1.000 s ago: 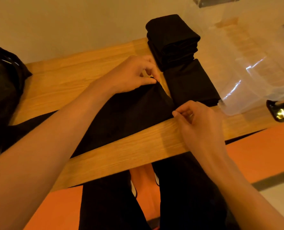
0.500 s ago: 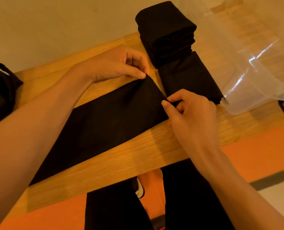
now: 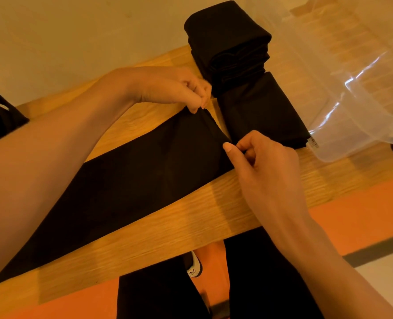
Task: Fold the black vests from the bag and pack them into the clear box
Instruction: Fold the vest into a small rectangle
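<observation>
1. Left hand (image 3: pixel 177 88) pinches the far corner of one end of the black vest (image 3: pixel 133 185), thumb and fingers curled tight on the cloth. Right hand (image 3: pixel 266 162) pinches the near corner of the same end.
2. Vest look: folded lengthwise into a long flat strip, plain black, lying on the wooden table (image 3: pixel 167 231). The gripped end is slightly bunched between the two hands.
3. Just past that end, one folded vest (image 3: pixel 264 111) lies flat on the table, with a stack of folded vests (image 3: pixel 227 40) behind it. Clear box (image 3: pixel 352 100) is to their right; touching the single one or just beside it, can't tell.
4. Hidden/cut off: the strip's other end runs under the left forearm to the frame edge. Fold lines are lost in black-on-black. Bag (image 3: pixel 0 116) is cut by the left edge, so only a dark part shows. Box is cut by the top and right edges.
5. Orientation: long axis runs diagonally, lower left to upper right of the view. The pinched end points at the folded pile.
</observation>
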Tool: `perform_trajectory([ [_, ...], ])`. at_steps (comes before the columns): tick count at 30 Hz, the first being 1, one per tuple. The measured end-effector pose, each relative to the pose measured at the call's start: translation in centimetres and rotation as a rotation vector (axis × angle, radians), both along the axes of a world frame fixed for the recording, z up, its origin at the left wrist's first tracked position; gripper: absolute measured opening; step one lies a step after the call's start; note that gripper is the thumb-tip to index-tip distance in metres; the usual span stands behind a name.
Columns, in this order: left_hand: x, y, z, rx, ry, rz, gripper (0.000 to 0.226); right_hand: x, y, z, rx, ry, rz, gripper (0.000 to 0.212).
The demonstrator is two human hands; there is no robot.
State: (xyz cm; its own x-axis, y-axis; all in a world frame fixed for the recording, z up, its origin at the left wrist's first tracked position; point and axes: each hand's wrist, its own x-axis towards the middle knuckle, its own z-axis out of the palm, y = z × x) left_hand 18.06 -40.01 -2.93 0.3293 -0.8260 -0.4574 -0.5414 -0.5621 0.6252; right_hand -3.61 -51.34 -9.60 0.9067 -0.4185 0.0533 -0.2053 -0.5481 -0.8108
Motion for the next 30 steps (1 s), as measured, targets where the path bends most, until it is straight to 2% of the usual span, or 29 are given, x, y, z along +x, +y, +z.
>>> perform_trajectory([
  [5, 0.3, 0.3, 0.2, -0.095, 0.005, 0.036, 0.012, -0.2, 0.0, -0.1, -0.090, -0.042, 0.005, 0.025],
  [9, 0.7, 0.8, -0.4, -0.166, 0.020, 0.063, 0.022, -0.5, 0.0, 0.1, 0.028, -0.086, -0.003, 0.015],
  [14, 0.8, 0.4, -0.9, -0.094, -0.025, 0.039, 0.012, -0.9, -0.3, 0.3, 0.177, -0.104, -0.007, 0.007],
  [18, 0.5, 0.2, -2.0, -0.103, -0.062, 0.053, 0.010, -1.0, -0.4, -0.1, 0.087, -0.112, -0.078, 0.009],
  [23, -0.1, 0.4, -3.3, -0.215, -0.083, 0.150, 0.009, -1.0, -0.2, -1.0, -0.134, -0.126, -0.116, 0.020],
  [26, -0.7, 0.8, -3.9, -0.297, -0.148, 0.283, 0.014, -1.3, -0.5, -1.1, -0.156, -0.142, -0.116, 0.019],
  [30, -1.8, 2.6, -3.9, -0.525, -0.427, 0.745, 0.012, -2.3, -1.2, -0.4, -0.116, -0.168, -0.097, 0.014],
])
